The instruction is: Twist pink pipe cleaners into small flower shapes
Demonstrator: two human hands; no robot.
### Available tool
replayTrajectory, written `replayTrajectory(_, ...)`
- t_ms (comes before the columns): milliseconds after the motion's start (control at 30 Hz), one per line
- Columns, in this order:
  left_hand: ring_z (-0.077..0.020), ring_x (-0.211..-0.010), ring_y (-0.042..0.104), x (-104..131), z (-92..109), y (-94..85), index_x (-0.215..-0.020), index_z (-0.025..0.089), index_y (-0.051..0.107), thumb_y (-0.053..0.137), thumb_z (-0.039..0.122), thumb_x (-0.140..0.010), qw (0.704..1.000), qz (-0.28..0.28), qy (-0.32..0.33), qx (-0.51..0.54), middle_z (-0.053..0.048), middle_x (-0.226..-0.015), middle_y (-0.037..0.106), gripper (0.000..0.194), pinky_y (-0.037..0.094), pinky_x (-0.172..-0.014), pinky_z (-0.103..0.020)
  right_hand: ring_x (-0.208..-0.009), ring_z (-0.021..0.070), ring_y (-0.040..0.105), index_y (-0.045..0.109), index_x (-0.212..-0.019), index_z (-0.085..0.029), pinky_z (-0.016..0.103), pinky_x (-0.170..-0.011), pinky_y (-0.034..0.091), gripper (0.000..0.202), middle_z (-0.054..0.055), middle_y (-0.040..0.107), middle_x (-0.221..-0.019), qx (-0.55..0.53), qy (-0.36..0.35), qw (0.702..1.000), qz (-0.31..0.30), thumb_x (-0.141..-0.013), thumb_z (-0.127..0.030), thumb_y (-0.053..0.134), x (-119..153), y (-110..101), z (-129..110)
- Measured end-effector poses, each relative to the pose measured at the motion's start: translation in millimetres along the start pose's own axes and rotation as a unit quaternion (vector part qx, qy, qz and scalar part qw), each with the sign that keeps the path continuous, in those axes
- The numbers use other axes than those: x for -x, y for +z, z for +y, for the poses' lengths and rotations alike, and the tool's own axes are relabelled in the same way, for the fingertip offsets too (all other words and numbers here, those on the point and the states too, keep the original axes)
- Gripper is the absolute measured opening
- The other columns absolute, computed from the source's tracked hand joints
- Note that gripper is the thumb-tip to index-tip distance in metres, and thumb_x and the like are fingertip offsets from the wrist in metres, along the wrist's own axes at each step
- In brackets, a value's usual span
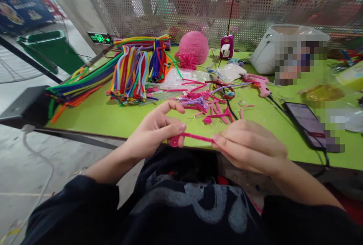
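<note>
fingers [172, 126] of our left hand [154, 131] pinch the looped end of a pink pipe cleaner [195, 136]; our right hand [249, 144] grasps its other end, holding it taut just above the near edge of the green bench [113, 118]. beyond lie pink offcuts [210, 107], bundled coloured pipe cleaners [129, 73], a glue gun [259, 83] and a phone [307, 124].

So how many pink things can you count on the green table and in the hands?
Pink pipe cleaner held between the left hand and right hand: 1
Pink yarn ball: 1
Pink spiky pom-pom: 1
Pink glue gun: 1
Total: 4, leaving out the heap of bent pink pieces, too tangled to count.
</note>
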State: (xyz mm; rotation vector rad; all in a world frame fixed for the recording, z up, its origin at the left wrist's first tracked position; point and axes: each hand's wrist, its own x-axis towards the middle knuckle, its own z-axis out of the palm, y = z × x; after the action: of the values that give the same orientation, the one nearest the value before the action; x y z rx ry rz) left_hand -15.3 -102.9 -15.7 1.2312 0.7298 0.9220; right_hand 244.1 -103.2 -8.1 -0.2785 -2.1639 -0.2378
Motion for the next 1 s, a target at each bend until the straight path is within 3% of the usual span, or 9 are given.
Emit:
replayTrajectory(167,-0.0053,-0.036,0.034,5,3,0.8,-0.11,0.023,0.05,0.075,0.028,-0.092,0.986,-0.021,-0.139,0.089,0.009,-0.047,0.058,0.031,0.029,-0.043,-0.015,-0.074,0.0148,0.073,0.073,-0.089,-0.022,0.03,-0.065,0.06,0.019,0.002,0.079,-0.085,0.029,-0.051,0.995,-0.074,-0.093,-0.004,0.079,-8,-11,-1)
replayTrajectory(267,-0.0138,-0.057,0.068,4,-6,-9.7,-0.119,0.024,0.057,0.068,0.032,-0.098,0.993,0.011,0.072,-0.088,-0.001,-0.074,0.076,0.025,0.052,-0.055,-0.023,-0.068,0.0139,0.069,0.073,-0.095,-0.02,0.028,-0.06,0.057,0.017,0.003,0.075,-0.081,-0.04,0.055,0.998,0.016,-0.092,-0.004,0.076,-4,-2,-1)
replayTrajectory(300,-0.0171,-0.076,0.077,3,-10,-14.6,-0.126,0.024,0.059,0.074,0.033,-0.097,0.961,0.029,0.197,-0.192,-0.005,-0.093,0.081,0.034,0.059,-0.067,-0.027,-0.065,0.0125,0.067,0.072,-0.095,-0.02,0.027,-0.058,0.054,0.016,0.002,0.073,-0.078,-0.071,0.107,0.991,0.044,-0.092,-0.004,0.074,-2,2,-1)
replayTrajectory(367,-0.0267,-0.108,0.079,-1,-15,-24.3,-0.136,0.022,0.062,0.095,0.04,-0.079,0.818,0.027,0.423,-0.389,-0.013,-0.121,0.08,0.068,0.063,-0.09,-0.038,-0.06,0.0097,0.061,0.071,-0.092,-0.019,0.024,-0.056,0.049,0.014,0.0,0.069,-0.073,-0.123,0.216,0.967,0.059,-0.093,-0.006,0.073,1,7,-2)
replayTrajectory(467,-0.0256,-0.101,0.077,-8,-17,-33.5,-0.134,0.02,0.067,0.093,0.032,-0.082,0.68,0.033,0.51,-0.526,-0.011,-0.109,0.081,0.06,0.06,-0.088,-0.038,-0.059,0.0087,0.059,0.072,-0.087,-0.019,0.022,-0.054,0.047,0.012,-0.001,0.068,-0.071,-0.185,0.347,0.919,0.042,-0.097,-0.013,0.074,0,7,-5)
replayTrajectory(567,-0.019,-0.077,0.07,-12,-14,-33.8,-0.122,0.02,0.072,0.08,0.022,-0.092,0.639,0.061,0.54,-0.544,-0.005,-0.087,0.078,0.031,0.052,-0.07,-0.032,-0.054,0.0079,0.06,0.072,-0.085,-0.017,0.02,-0.049,0.047,0.017,-0.001,0.068,-0.069,-0.245,0.408,0.879,0.021,-0.101,-0.02,0.073,-3,3,-9)
replayTrajectory(667,-0.0137,-0.062,0.056,-10,-9,-26.6,-0.1,0.02,0.072,0.074,0.019,-0.094,0.677,0.039,0.503,-0.535,0.0,-0.07,0.068,0.006,0.042,-0.058,-0.029,-0.052,0.0072,0.061,0.071,-0.086,-0.017,0.019,-0.051,0.05,0.017,-0.002,0.069,-0.068,-0.239,0.4,0.885,0.008,-0.104,-0.019,0.07,-4,2,-11)
replayTrajectory(867,-0.0082,-0.05,0.042,0,-3,-6.7,-0.065,0.019,0.06,0.065,0.035,-0.104,0.973,0.039,0.087,-0.212,0.001,-0.055,0.051,0.042,0.028,-0.048,-0.023,-0.079,0.0156,0.077,0.076,-0.104,-0.015,0.025,-0.071,0.061,0.012,0.008,0.081,-0.089,-0.028,0.127,0.991,0.009,-0.095,-0.007,0.076,4,1,-5)
replayTrajectory(1000,-0.0045,-0.04,0.018,-3,-5,-0.6,-0.054,0.019,0.038,0.075,0.047,-0.092,0.984,-0.058,-0.151,0.079,0.007,-0.043,0.02,0.059,0.014,-0.042,-0.022,-0.089,0.023,0.08,0.077,-0.111,-0.014,0.034,-0.076,0.065,0.018,0.012,0.082,-0.1,0.022,0.021,0.996,-0.082,-0.099,-0.005,0.068,1,-13,-4)
